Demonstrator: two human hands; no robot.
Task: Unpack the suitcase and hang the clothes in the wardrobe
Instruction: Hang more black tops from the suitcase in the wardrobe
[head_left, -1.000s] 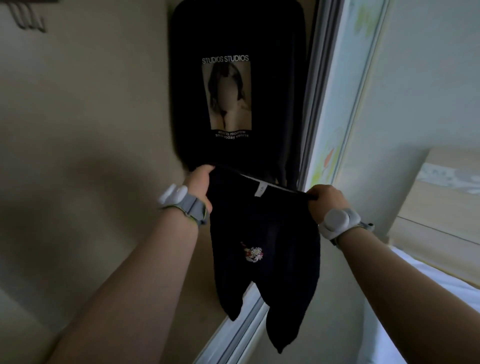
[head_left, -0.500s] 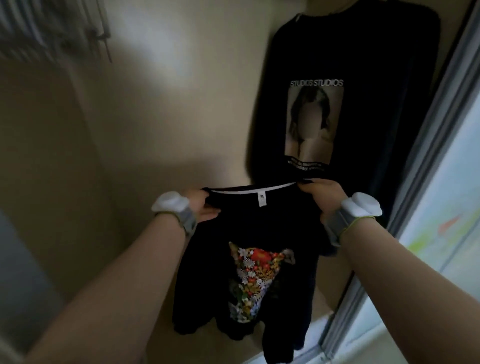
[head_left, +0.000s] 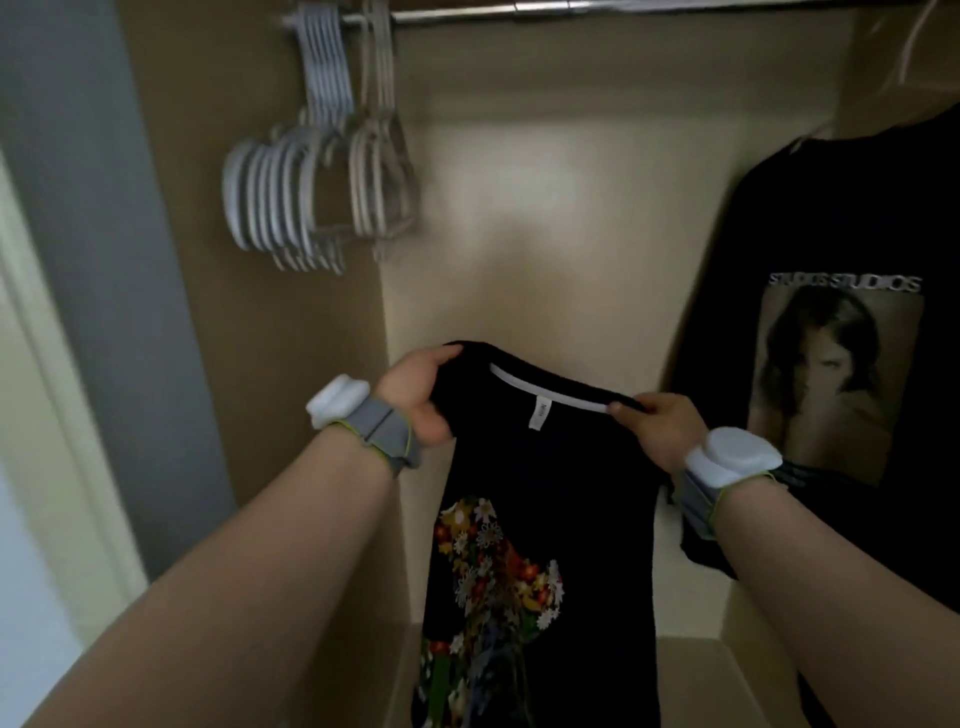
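Note:
I hold a black T-shirt with a flower print (head_left: 545, 493) up inside the wardrobe by its shoulders. My left hand (head_left: 415, 395) grips the left shoulder beside the collar, and my right hand (head_left: 660, 426) pinches the right shoulder. The shirt hangs straight down between my arms, its white neck tape and label showing. Several empty grey hangers (head_left: 311, 197) hang bunched on the metal rail (head_left: 571, 8) at the upper left. A black T-shirt with a photo print (head_left: 831, 364) hangs at the right of the wardrobe.
The wardrobe's beige back wall (head_left: 545, 234) is bare between the hangers and the hung shirt. A grey door edge (head_left: 104, 260) stands at the left. The wardrobe floor (head_left: 701, 686) shows below the shirt.
My view has swung left and up, bringing the rail and the hangers into sight. The flower-print shirt has unfolded to hang flat, still held by both hands, and the hung shirt now sits far right.

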